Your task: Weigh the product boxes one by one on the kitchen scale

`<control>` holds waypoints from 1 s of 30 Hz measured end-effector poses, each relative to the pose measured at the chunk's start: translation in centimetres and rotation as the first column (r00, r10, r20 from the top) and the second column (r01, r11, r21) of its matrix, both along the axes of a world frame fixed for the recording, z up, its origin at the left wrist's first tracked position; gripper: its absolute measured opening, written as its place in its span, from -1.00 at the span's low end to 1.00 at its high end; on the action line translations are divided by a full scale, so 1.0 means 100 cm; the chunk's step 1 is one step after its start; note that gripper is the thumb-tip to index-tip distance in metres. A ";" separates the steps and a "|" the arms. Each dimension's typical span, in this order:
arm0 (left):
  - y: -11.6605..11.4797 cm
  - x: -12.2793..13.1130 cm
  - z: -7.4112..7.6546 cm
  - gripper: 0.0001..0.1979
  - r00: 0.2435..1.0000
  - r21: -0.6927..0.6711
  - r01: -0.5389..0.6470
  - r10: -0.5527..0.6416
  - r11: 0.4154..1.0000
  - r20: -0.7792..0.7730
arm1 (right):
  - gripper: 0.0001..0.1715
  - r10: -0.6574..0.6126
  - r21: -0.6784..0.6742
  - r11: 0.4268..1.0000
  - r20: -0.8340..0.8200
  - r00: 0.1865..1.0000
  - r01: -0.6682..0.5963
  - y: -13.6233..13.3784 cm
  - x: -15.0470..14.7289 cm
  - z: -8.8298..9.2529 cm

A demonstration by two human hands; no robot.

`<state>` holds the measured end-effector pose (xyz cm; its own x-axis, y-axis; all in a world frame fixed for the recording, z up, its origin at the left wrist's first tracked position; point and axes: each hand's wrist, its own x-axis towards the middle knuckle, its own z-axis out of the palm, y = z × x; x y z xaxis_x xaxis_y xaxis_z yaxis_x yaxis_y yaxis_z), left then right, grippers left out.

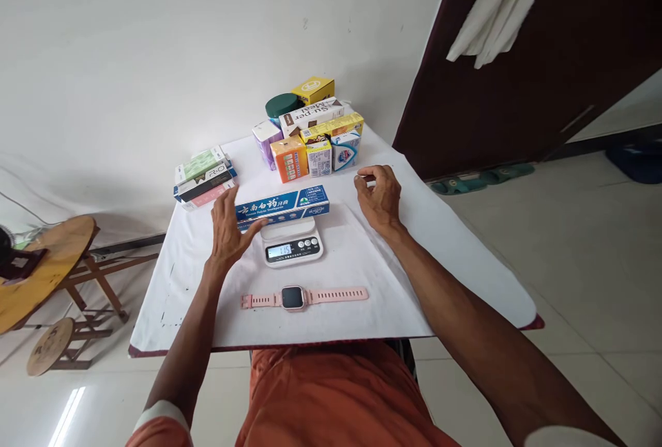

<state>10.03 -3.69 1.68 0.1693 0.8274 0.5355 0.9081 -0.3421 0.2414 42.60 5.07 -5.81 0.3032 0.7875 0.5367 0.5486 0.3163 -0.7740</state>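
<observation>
A long blue toothpaste box (282, 205) lies across the platform of a small white kitchen scale (294, 254), whose display reads about 115. My left hand (227, 230) is at the box's left end, thumb and fingers spread wide; the thumb tip overlaps the box's lower edge, and whether it touches cannot be told. Off to the right of the box, my right hand (381, 195) hovers over or rests on the cloth with its fingers curled and thumb near the index finger, nothing visible in them. Nearer me, a pink-strapped smartwatch (293, 298) lies stretched out flat.
Behind the scale stands a cluster of packages: an orange box (289, 159), a white Su-per Meal box (312, 116), a yellow box (314, 90) and a green-lidded jar (282, 105). Stacked flat boxes (204, 178) lie at left. A white cloth (414, 309) covers the table.
</observation>
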 end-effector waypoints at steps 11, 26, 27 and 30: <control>0.042 0.032 0.039 -0.52 0.957 -0.464 0.195 -0.272 0.864 -0.104 | -0.88 -0.198 0.093 0.972 -0.162 0.967 0.215 -0.009 0.042 0.044; 0.124 0.182 0.057 -0.56 0.878 -0.357 0.409 -0.469 0.840 -0.097 | -0.09 0.165 -0.339 0.941 0.460 0.872 0.001 -0.067 0.093 -0.039; 0.127 0.191 0.051 -0.57 0.875 -0.370 0.414 -0.476 0.832 -0.091 | -0.06 0.165 -0.352 0.936 0.467 0.869 0.011 -0.068 0.096 -0.040; 0.132 0.208 0.035 -0.57 0.863 -0.413 0.420 -0.496 0.808 -0.093 | -0.03 0.170 -0.364 0.931 0.486 0.857 0.021 -0.068 0.098 -0.036</control>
<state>30.80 9.54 5.21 0.6433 0.7548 0.1277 0.7080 -0.6501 0.2759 52.40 -1.76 -9.46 0.0007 0.9580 0.2869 0.8752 0.1382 -0.4635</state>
